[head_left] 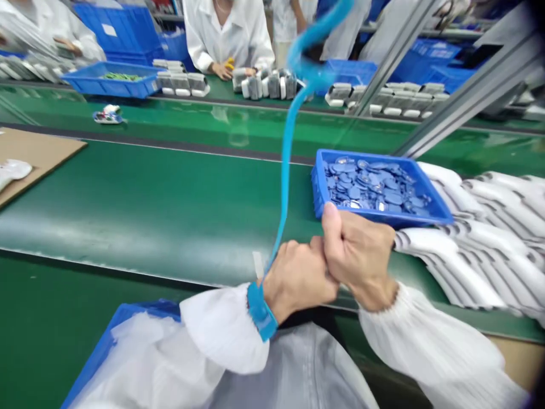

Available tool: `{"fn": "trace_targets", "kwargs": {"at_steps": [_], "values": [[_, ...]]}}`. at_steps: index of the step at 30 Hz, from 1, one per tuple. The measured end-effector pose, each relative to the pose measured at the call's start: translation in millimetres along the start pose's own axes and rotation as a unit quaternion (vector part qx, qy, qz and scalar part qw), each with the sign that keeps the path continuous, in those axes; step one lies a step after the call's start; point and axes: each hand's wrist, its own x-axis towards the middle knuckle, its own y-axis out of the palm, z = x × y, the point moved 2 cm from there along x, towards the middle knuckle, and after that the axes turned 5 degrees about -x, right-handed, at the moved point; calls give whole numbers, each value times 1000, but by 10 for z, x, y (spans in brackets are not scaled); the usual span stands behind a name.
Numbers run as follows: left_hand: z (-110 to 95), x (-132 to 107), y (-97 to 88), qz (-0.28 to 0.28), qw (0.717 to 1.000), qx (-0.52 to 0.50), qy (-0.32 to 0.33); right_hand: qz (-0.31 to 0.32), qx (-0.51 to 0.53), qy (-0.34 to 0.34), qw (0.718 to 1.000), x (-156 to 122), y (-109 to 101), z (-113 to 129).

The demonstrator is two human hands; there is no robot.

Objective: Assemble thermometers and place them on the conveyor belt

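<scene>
Blue tray (317, 184), shiny grey parts (366, 184), hands (327, 267) beside

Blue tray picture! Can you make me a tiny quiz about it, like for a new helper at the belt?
1. Which hand, left or right, has the blue strap on its wrist?
2. What lies in the blue tray near the right hand?
3. True or false: the curly blue cord rises up from the strap.

Key:
1. the left hand
2. many flat shiny pieces
3. True
</scene>
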Motion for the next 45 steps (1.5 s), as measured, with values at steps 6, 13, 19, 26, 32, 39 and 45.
{"fn": "trace_targets", "kwargs": {"at_steps": [6,13,19,26,32,39,45], "values": [[52,24,-94,23,995,-95,-10,-16,63,196,979,-16,-110,-116],[115,-26,110,31,999,24,-18,29,68,94,993,-116,7,-166],[54,-76,-120,2,999,38,-37,110,116,90,983,87,24,-251],[294,-171,-1022,-71,982,169,-39,260,-65,94,959,793,259,-1135],[311,126,-894,2,889,459,-5,349,-98,79,929,989,840,-1246],[348,132,-1106,-125,986,-37,-106,310,-50,79,946,983,385,-1041],[218,166,-690,-50,944,-310,-105,146,261,244,923,516,-85,-646]]}}
